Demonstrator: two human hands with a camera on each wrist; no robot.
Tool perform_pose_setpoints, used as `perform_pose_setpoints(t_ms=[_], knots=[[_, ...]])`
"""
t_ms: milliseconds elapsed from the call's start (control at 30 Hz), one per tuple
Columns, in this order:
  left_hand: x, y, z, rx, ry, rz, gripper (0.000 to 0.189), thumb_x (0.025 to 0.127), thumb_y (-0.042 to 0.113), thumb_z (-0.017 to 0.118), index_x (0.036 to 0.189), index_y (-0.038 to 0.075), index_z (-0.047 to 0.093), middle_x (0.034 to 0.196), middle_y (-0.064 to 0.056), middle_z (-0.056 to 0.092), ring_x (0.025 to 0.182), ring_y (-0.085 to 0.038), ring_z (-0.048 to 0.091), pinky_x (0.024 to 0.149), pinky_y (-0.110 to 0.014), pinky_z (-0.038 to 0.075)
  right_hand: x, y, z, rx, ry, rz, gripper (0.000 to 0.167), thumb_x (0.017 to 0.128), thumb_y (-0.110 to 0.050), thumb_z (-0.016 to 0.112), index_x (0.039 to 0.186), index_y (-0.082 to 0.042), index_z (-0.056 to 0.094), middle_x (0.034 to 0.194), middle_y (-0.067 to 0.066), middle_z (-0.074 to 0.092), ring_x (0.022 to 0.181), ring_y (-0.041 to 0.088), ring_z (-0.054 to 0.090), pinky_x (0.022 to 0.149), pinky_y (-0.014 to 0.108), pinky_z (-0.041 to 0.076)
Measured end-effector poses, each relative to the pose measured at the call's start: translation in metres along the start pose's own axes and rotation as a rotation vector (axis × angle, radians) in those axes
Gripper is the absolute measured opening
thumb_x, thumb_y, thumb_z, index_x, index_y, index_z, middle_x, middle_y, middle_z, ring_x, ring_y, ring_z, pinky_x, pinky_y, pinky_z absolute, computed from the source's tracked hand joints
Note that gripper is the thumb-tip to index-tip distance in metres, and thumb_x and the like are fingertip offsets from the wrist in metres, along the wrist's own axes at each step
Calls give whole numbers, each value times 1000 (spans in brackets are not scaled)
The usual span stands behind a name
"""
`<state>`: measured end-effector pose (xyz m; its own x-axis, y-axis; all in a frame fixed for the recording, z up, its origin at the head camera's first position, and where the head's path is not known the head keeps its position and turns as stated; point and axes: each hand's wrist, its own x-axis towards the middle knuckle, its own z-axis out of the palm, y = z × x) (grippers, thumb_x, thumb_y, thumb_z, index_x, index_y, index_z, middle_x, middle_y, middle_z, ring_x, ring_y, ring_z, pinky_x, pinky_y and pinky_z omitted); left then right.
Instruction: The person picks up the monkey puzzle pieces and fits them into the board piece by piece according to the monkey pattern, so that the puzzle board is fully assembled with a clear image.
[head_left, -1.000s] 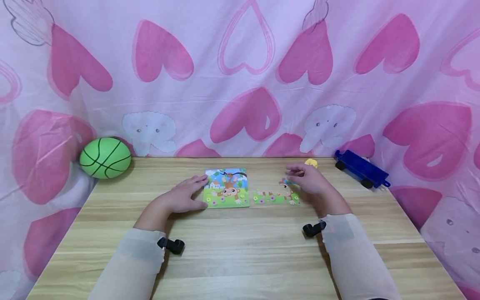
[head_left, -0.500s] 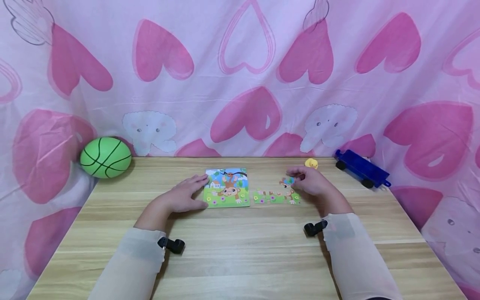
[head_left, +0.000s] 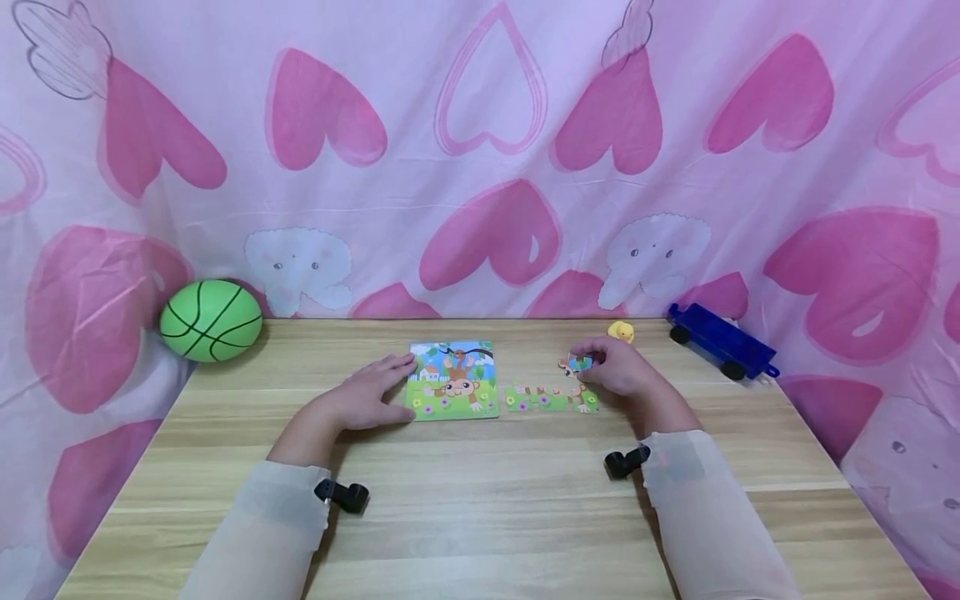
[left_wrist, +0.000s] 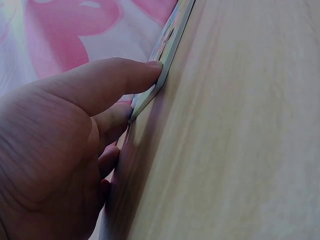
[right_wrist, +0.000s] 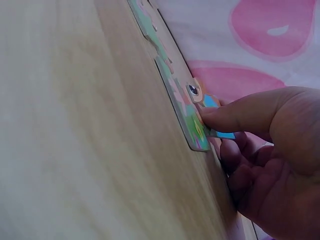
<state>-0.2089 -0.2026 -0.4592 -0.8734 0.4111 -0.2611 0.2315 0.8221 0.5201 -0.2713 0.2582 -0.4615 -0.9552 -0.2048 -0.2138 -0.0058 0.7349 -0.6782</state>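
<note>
A square picture board [head_left: 452, 380] with a cartoon monkey lies on the wooden table. My left hand [head_left: 365, 390] rests at its left side, thumb and fingers touching the edge; the left wrist view shows the thumb [left_wrist: 135, 75] on the rim. To the board's right lies a strip of joined puzzle pieces [head_left: 543, 400], green with flowers. Just above the strip's right end my right hand [head_left: 618, 367] pinches a puzzle piece [right_wrist: 197, 92] showing an eye and blue areas. In the right wrist view my thumb lies on its face, and the curled fingers are partly hidden behind it.
A green ball [head_left: 211, 321] sits at the back left. Behind my right hand is a small yellow duck [head_left: 621, 332]. A blue toy wagon [head_left: 722, 340] stands at the back right. A pink heart-patterned cloth [head_left: 480, 208] hangs along the table's far edge.
My right hand's fingers have drawn in around the puzzle piece above the strip. My left hand has stayed at the board's edge. The head view has tilted slightly.
</note>
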Motion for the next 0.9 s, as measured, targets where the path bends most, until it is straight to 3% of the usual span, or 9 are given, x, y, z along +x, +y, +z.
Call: perform_pose_setpoints(t_ms=[100,333,467,633,900], knots=[[0,1,1,-2,-2,-6,93,94,51,75,171,26,29,182,-2,16,169,-43,10,131,-75,17,-1,-1,1,-2,4,-3,41,98,-9,75,138,-11,70,125,15,66,108,28,54,92,36,46],[0,2,2,1,-1,-9,93,94,51,75,171,26,29,183,0,16,169,-42,10,131,-74,17,-4,-3,3,-9,39,-18,34,104,-11,66,137,-16,69,129,12,69,114,29,58,103,43,50],[1,1,2,1,1,-4,93,94,51,75,171,26,29,183,1,16,169,-41,9,131,-74,17,-5,-11,5,13,39,-64,27,107,-18,63,133,-18,72,124,9,72,112,28,61,100,41,52],[2,0,1,6,1,-2,93,94,52,74,171,26,28,183,0,16,169,-41,9,131,-74,16,-7,-33,13,89,3,-87,25,108,-19,62,131,-21,73,117,7,70,105,26,59,86,35,54],[3,-1,1,10,-7,-6,94,94,53,74,171,26,28,183,0,16,169,-41,8,132,-73,16,-5,-74,40,-7,-24,-201,24,107,-23,65,128,-27,75,118,1,72,100,22,63,81,33,56]])
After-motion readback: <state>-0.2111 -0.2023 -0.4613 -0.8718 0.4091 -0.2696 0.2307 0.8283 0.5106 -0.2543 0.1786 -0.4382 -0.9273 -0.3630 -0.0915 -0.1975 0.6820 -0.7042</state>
